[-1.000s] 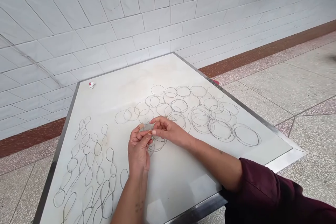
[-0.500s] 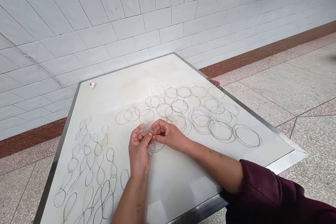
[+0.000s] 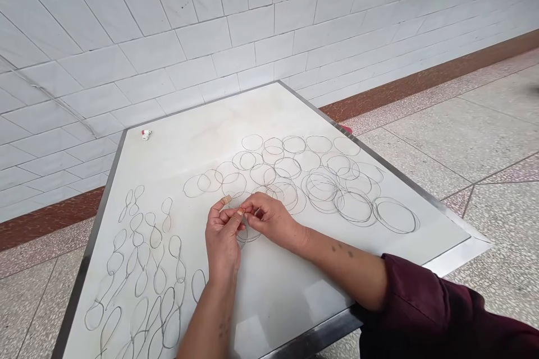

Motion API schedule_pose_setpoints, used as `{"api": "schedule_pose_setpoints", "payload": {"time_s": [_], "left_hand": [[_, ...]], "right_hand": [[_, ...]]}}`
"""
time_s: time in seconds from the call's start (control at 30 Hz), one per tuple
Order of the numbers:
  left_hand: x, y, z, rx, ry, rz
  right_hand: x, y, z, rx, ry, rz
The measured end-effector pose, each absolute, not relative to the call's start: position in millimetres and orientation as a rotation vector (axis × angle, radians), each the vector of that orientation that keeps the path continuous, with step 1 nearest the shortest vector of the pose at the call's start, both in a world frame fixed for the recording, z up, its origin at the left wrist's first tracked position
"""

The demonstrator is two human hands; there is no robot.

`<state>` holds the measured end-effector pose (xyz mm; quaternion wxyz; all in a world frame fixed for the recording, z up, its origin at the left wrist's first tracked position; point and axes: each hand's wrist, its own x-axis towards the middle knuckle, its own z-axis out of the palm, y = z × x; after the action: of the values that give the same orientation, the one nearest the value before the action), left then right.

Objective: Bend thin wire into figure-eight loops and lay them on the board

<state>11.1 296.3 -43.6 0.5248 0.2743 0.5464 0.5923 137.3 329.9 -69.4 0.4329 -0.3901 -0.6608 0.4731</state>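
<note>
My left hand and my right hand meet over the middle of the table, fingertips pinched together. Between them is a thin wire ring, mostly covered by the fingers; part of its loop shows just below them. A tan strip is wrapped round one left fingertip. Right of and beyond my hands, many round wire rings lie flat and overlapping. To the left lie wires twisted into figure-eight shapes, some partly overlapping near the table's front left.
The white table has a metal rim and stands against a white tiled wall. A small red and white object sits at its far left corner. Speckled floor shows to the right.
My hands stay pinched together in nearly the same place, with the fingers shifting slightly. The camera view has tilted a little, so the table appears slightly higher and further left.
</note>
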Motion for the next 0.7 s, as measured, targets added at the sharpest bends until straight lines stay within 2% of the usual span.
{"api": "schedule_pose_setpoints", "payload": {"time_s": [0.7], "left_hand": [[5.1, 298.4, -38.7, 0.716, 1.32, 1.364]], "right_hand": [[138.8, 331.3, -68.7, -1.028, -1.523, 1.326]]}}
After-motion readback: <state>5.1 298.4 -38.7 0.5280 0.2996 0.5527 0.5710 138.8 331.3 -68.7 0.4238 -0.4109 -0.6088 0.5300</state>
